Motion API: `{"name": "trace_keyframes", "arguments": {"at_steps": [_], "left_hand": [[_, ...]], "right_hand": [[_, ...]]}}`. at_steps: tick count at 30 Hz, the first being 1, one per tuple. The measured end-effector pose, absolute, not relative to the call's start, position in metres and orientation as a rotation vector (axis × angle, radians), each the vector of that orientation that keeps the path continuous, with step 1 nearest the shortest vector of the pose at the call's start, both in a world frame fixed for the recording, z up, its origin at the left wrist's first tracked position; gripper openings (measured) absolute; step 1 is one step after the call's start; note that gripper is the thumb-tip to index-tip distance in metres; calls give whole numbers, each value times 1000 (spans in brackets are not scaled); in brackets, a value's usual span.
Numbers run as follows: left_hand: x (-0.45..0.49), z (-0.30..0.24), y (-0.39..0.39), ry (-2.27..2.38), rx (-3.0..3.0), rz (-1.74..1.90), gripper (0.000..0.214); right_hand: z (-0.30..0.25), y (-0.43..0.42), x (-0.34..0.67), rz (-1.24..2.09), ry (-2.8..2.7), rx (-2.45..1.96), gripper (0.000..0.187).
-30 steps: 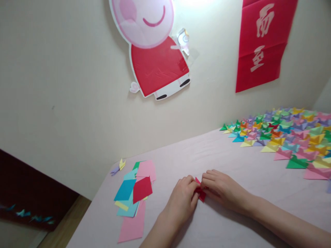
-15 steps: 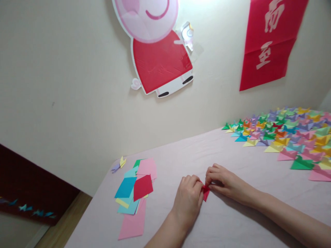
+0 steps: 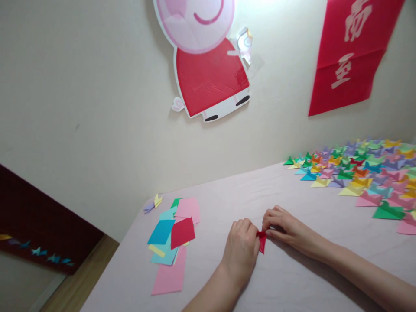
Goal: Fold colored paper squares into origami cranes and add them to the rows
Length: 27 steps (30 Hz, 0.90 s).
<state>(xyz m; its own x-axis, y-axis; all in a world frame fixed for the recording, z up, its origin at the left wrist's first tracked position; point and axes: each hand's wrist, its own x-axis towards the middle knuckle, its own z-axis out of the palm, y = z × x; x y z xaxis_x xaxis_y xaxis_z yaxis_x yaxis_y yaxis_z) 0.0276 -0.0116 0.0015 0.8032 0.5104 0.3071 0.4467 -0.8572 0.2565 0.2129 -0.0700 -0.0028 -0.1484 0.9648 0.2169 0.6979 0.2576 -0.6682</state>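
A small folded piece of red paper (image 3: 262,243) is held just above or on the pale cloth-covered table (image 3: 227,195), between my two hands. My left hand (image 3: 242,249) is closed on its left side, fingers curled over the edge. With thumb and fingers pinched together, my right hand (image 3: 281,225) grips its upper right corner. One pointed end of the paper hangs down toward me. The folds under my fingers are partly hidden.
Loose coloured paper sheets (image 3: 169,277) lie overlapping on the left. Beyond them are a purple and a yellow folded paper piece (image 3: 157,200). Many folded paper cranes (image 3: 354,188) stand in rows at the right. A wall (image 3: 113,108) with a cartoon cut-out (image 3: 211,78) rises behind.
The camera view has shifted slightly, so the scene sits a little further right. Both hands keep hold of the red paper, and its lower point now hangs straighter.
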Motion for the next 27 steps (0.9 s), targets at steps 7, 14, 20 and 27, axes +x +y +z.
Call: {"name": "trace_keyframes", "arguments": {"at_steps": [7, 14, 20, 27], "left_hand": [[28, -1, -6, 788, 2626, 615, 18], [27, -3, -3, 762, 2488, 681, 18], [25, -1, 0, 782, 2354, 714, 16], [22, 3, 4, 744, 2288, 688, 17]], "right_hand": [[-2, -66, 212, 601, -1918, -1554, 16], [9, -57, 202, 611, -1898, -1689, 6], [5, -51, 196, 558, -1911, -1784, 7], [4, -53, 193, 512, -1937, -1771, 7]]}}
